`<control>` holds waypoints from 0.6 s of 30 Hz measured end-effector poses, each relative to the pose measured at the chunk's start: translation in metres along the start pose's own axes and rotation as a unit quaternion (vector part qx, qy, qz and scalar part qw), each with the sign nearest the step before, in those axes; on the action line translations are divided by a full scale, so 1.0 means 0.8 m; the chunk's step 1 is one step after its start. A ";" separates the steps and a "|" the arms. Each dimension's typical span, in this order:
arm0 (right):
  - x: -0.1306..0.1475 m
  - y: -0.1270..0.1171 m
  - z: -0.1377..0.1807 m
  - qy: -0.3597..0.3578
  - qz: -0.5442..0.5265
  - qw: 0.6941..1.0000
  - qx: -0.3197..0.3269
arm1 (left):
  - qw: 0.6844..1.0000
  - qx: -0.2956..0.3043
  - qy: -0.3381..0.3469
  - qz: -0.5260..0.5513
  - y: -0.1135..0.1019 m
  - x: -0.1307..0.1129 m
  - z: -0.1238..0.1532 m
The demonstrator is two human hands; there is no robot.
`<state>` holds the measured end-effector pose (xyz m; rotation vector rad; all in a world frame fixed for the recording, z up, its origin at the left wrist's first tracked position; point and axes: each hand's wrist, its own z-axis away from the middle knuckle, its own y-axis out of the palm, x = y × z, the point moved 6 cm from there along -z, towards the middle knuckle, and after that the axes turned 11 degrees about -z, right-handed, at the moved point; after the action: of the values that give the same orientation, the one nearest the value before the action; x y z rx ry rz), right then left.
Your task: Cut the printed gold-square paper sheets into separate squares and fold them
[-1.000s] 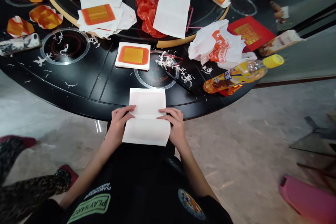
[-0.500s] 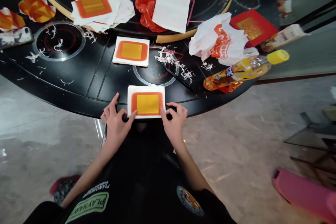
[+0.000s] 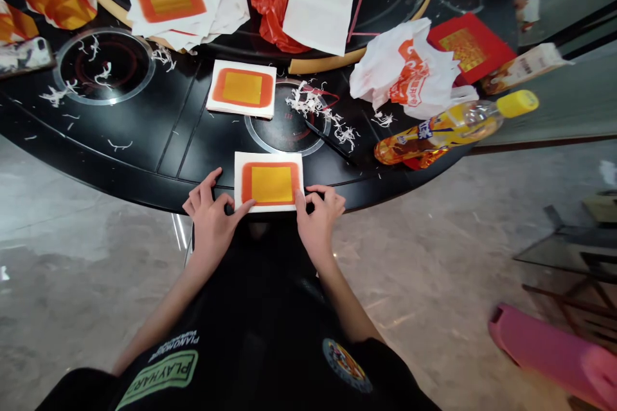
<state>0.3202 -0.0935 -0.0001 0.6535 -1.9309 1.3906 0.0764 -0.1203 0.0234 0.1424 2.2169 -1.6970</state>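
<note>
- Left hand [image 3: 209, 226] touches the lower left corner of a white paper sheet with an orange border and yellow centre [image 3: 270, 183], at the edge of a black round surface [image 3: 144, 160]
- Right hand [image 3: 317, 221] touches the sheet's lower right corner
- A matching sheet [image 3: 242, 88] lies just ahead, beside pale wood shavings [image 3: 308, 106]
- Farther right, a plastic bottle with a yellow cap [image 3: 456, 128] lies near a white plastic bag [image 3: 409, 70]
</note>
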 end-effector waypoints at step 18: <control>-0.002 0.006 -0.002 -0.019 0.048 0.999 -0.018 | 0.999 -0.018 -0.021 -0.027 0.005 -0.004 0.003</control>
<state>0.3183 -0.0908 -0.0042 0.5809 -2.0349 1.4071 0.0812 -0.1209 0.0200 0.0389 2.2379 -1.6724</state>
